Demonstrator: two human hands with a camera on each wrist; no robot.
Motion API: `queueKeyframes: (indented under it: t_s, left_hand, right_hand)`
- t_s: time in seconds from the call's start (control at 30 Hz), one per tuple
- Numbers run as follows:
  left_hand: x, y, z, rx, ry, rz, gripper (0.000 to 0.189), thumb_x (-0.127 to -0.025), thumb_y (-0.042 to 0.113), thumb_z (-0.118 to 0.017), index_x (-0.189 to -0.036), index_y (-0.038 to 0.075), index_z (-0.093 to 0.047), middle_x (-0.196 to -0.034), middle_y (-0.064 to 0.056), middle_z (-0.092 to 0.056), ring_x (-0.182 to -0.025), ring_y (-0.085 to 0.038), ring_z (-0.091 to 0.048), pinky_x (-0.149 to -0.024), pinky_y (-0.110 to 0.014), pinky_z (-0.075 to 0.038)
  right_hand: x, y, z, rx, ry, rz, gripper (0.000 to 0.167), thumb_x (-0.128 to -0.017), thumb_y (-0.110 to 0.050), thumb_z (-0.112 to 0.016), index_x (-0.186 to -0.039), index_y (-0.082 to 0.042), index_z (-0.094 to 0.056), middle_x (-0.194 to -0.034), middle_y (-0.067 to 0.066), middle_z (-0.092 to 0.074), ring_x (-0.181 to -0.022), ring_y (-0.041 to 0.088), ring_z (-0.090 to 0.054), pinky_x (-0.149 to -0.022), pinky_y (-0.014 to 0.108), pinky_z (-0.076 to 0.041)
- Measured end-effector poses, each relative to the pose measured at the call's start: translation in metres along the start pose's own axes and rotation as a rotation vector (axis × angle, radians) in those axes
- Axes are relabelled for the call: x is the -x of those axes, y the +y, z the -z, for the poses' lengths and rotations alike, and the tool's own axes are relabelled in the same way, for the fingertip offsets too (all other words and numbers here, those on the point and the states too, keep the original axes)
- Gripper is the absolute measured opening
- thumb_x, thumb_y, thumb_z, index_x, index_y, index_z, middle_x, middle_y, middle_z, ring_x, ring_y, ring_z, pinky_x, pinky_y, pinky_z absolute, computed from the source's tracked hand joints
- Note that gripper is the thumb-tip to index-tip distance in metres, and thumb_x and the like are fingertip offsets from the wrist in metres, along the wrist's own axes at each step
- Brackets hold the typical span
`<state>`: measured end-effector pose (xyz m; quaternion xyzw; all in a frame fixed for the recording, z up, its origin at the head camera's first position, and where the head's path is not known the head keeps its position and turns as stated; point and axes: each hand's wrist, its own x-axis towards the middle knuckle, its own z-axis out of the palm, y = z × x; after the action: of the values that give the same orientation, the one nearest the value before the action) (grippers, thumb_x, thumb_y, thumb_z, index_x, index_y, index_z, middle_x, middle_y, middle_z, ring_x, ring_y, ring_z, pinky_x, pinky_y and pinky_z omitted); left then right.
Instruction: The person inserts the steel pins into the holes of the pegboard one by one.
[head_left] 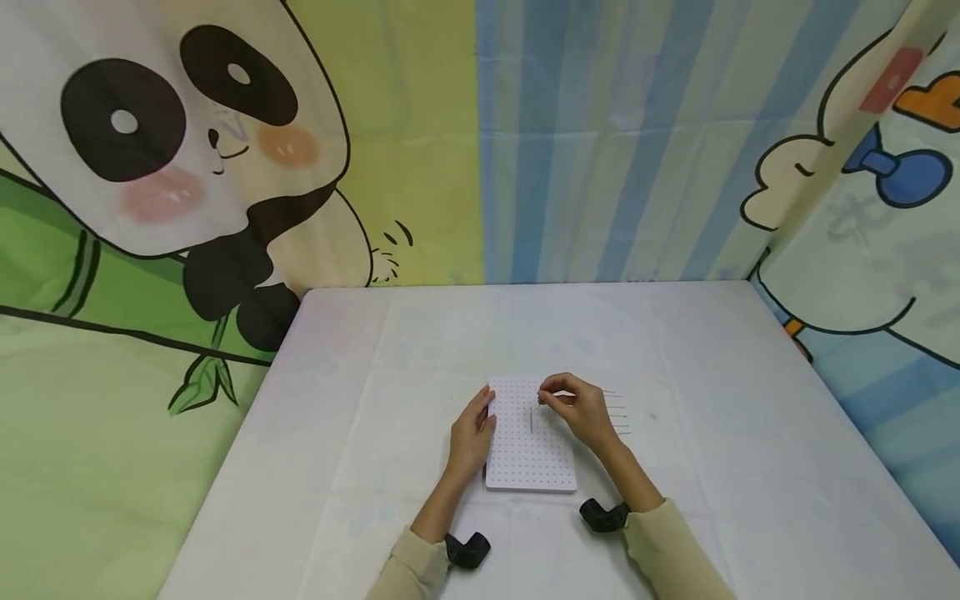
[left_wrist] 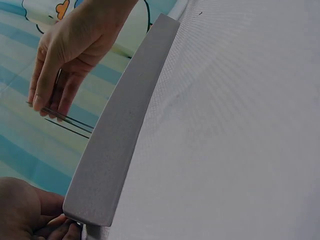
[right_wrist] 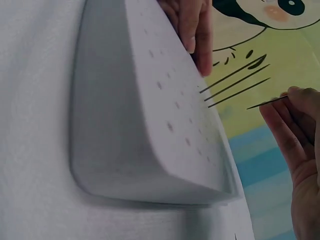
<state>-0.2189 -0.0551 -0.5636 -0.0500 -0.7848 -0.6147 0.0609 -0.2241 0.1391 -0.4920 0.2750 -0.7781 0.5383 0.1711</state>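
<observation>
A white pegboard [head_left: 525, 467] full of small holes lies on the table. My left hand [head_left: 471, 435] grips its left edge; in the left wrist view the curled fingers [left_wrist: 57, 232] hold one end. Three thin dark metal rods [right_wrist: 237, 81] stand up side by side from the board in the right wrist view. Over the board's upper right part, my right hand [head_left: 579, 410] pinches another thin rod [right_wrist: 267, 103] between thumb and fingertips. That rod's free end points toward the standing ones, apart from them in the right wrist view.
Several more thin rods [head_left: 618, 407] lie spread on the white tabletop [head_left: 675, 467], just right of the board and beside the right hand. Black wrist-worn devices [head_left: 468, 552] sit at both sleeve cuffs. A printed cloth [head_left: 420, 125] with cartoon animals hangs behind the table.
</observation>
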Motion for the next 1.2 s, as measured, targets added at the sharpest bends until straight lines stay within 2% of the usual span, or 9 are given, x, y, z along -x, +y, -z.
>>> queueKeyframes:
  t_s: [0.13, 0.27, 0.5, 0.77, 1.03, 1.2]
  left_hand:
    - [0.001, 0.001, -0.001, -0.006, -0.006, -0.019, 0.043, -0.088, -0.008, -0.051, -0.13, -0.003, -0.048, -0.142, -0.01, -0.039, -0.129, -0.022, -0.037, -0.103, -0.022, -0.034]
    - [0.0, 0.003, -0.001, -0.009, -0.004, -0.037, 0.043, -0.087, -0.009, -0.051, -0.13, -0.004, -0.048, -0.142, -0.013, -0.039, -0.128, -0.024, -0.038, -0.103, -0.023, -0.034]
    - [0.0, 0.003, -0.001, -0.017, -0.003, -0.023, 0.043, -0.087, -0.009, -0.051, -0.13, -0.002, -0.049, -0.142, -0.011, -0.039, -0.128, -0.022, -0.038, -0.103, -0.023, -0.034]
    - [0.0, 0.001, 0.0, -0.028, 0.0, -0.066, 0.043, -0.087, -0.009, -0.052, -0.129, -0.005, -0.048, -0.142, -0.013, -0.039, -0.128, -0.025, -0.038, -0.103, -0.025, -0.035]
    - [0.0, 0.0, 0.0, -0.034, -0.007, -0.026, 0.043, -0.088, -0.007, -0.051, -0.13, -0.002, -0.048, -0.143, -0.009, -0.038, -0.129, -0.02, -0.037, -0.103, -0.021, -0.034]
    - [0.0, 0.0, 0.0, -0.02, -0.002, -0.041, 0.043, -0.087, -0.008, -0.051, -0.13, -0.002, -0.049, -0.142, -0.01, -0.039, -0.128, -0.021, -0.038, -0.103, -0.022, -0.034]
  right_hand:
    - [0.002, 0.002, -0.006, 0.019, -0.027, -0.016, 0.013, -0.078, 0.01, -0.065, -0.09, 0.008, -0.06, -0.083, 0.018, -0.065, -0.075, 0.032, -0.065, -0.065, 0.026, -0.059]
    - [0.002, 0.003, -0.009, 0.04, -0.037, -0.027, 0.013, -0.078, 0.01, -0.066, -0.088, 0.008, -0.06, -0.083, 0.019, -0.065, -0.077, 0.032, -0.065, -0.066, 0.029, -0.059]
    - [0.003, 0.004, -0.012, 0.073, -0.063, -0.053, 0.012, -0.077, 0.01, -0.066, -0.087, 0.009, -0.059, -0.082, 0.019, -0.064, -0.077, 0.031, -0.064, -0.065, 0.034, -0.059]
    - [0.004, 0.007, -0.013, 0.087, -0.068, 0.0, 0.013, -0.076, 0.011, -0.067, -0.087, 0.009, -0.06, -0.082, 0.019, -0.064, -0.075, 0.031, -0.064, -0.063, 0.036, -0.059]
    - [0.005, 0.011, -0.014, 0.074, -0.112, 0.007, 0.014, -0.076, 0.011, -0.067, -0.087, 0.008, -0.059, -0.082, 0.016, -0.063, -0.076, 0.029, -0.063, -0.065, 0.037, -0.059]
    - [0.003, 0.01, -0.014, 0.081, -0.122, 0.003, 0.013, -0.076, 0.012, -0.067, -0.087, 0.008, -0.059, -0.082, 0.017, -0.063, -0.076, 0.029, -0.063, -0.066, 0.036, -0.059]
